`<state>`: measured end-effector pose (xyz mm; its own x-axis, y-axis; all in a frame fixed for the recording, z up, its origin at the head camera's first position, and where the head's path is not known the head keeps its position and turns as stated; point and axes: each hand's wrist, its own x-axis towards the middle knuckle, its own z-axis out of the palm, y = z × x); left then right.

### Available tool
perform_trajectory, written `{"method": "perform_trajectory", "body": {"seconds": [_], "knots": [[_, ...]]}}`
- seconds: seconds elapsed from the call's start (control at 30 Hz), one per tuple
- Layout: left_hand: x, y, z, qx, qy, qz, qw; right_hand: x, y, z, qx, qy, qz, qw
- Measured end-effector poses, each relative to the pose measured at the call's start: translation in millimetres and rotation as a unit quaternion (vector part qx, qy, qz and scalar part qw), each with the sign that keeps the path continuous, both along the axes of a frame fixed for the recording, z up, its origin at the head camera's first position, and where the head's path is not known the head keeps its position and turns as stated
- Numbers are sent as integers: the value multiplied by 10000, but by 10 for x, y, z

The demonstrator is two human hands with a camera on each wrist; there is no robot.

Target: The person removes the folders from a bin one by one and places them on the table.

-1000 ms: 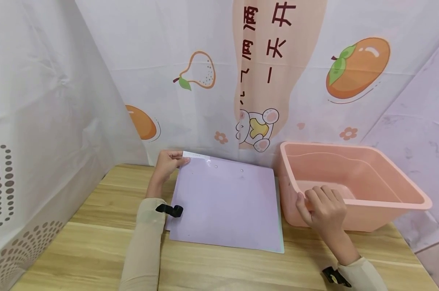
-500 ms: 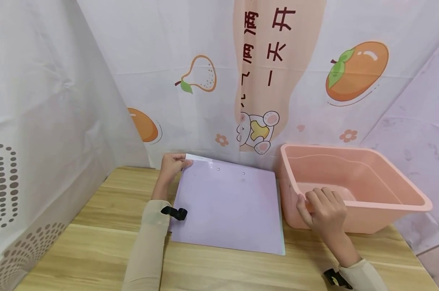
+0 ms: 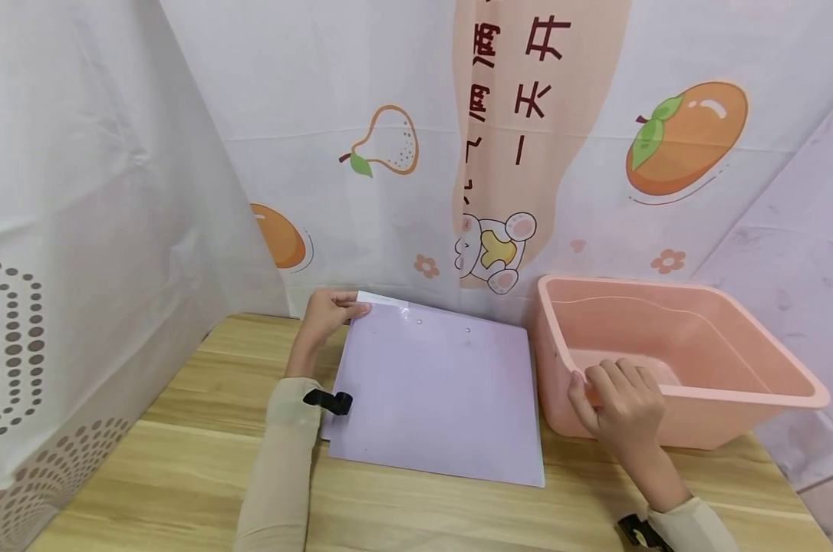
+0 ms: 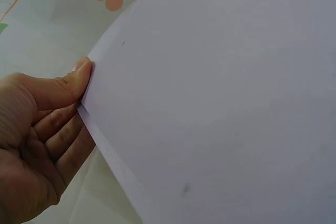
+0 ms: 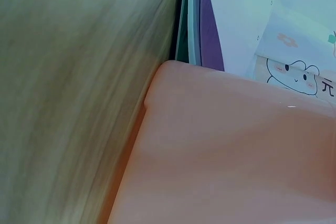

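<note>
Several stacked flat folders lie on the table, with a pale purple folder (image 3: 440, 395) on top. It shows two small rivets near its far edge. My left hand (image 3: 323, 316) pinches its far left corner, thumb on top and fingers underneath. In the left wrist view the left hand (image 4: 44, 124) holds that corner raised, and the purple folder (image 4: 220, 93) fills most of the picture. With curled fingers, my right hand (image 3: 623, 406) grips the near left rim of a pink plastic tub (image 3: 734, 396). The right wrist view shows the tub's outer wall (image 5: 226, 140).
Next to the folders' right side stands the tub, with its pale inner floor (image 3: 623, 362) visible. The wood-grain table (image 3: 175, 460) reaches back to a printed curtain (image 3: 306, 138). In the right wrist view, teal and purple folder edges (image 5: 211, 40) show beyond the tub.
The head view has shifted slightly, so everything appears a little lower and further right. Both hands keep their holds on the folder and the tub.
</note>
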<state>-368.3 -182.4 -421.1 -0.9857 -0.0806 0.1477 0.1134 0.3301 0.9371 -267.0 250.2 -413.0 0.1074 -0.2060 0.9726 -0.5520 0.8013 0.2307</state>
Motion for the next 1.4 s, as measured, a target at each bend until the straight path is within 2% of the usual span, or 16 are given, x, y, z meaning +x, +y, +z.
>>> {"method": "perform_trajectory", "body": {"seconds": [0.23,0.63,0.87,1.1,1.4], "knots": [[10,10,21,206,-10,-216,9996,17,-4,18,-24,-16,-2,10000],[-4,-60,-35,814,-724,-242,9938,1,-5,2,50,-33,38,10000],[-15,-39,-3,1125,-838,-441,9891,5,-5,7,19,-21,42,10000],[-12,6,6,1331,-789,-311,9875,16,0,6,0,-29,-34,10000],[-24,28,-53,1458,-768,30,9863,13,-5,5,-13,-2,-17,10000]]}}
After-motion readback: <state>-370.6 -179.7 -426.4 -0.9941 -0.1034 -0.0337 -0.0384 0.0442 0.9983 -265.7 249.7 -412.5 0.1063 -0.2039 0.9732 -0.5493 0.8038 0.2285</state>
